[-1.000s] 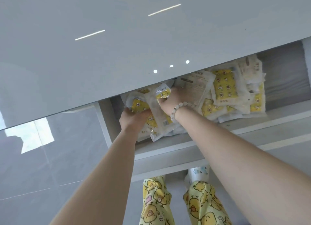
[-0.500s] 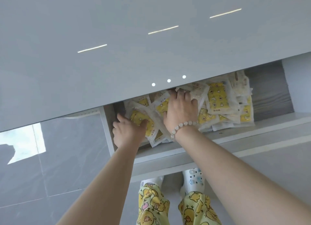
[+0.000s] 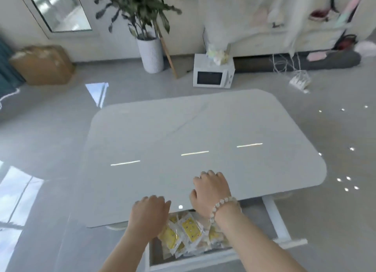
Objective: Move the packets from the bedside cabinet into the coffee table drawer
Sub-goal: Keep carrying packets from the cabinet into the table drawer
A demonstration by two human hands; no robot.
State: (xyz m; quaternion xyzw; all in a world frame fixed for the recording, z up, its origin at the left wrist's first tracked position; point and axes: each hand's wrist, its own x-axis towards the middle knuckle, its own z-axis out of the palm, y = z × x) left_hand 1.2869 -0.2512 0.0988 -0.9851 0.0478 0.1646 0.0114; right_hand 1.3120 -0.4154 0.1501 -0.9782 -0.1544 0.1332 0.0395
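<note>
Several clear packets point(image 3: 189, 234) with yellow printed contents lie piled in the open white drawer point(image 3: 183, 262) under the grey coffee table point(image 3: 183, 133). My left hand point(image 3: 149, 213) hovers over the table's near edge above the drawer, fingers curled downward, nothing in it. My right hand point(image 3: 210, 190), with a bead bracelet on the wrist, rests over the tabletop edge, fingers spread and empty. My forearms hide part of the packets.
On the floor beyond the table stand a white microwave point(image 3: 212, 73), a potted plant in a white ribbed pot point(image 3: 150, 55) and a cardboard box point(image 3: 43, 64). A power strip point(image 3: 300, 81) and cables lie at the back right.
Both hands have come up out of the drawer and let go of the packets. The view has lifted from the drawer to the whole tabletop and room.
</note>
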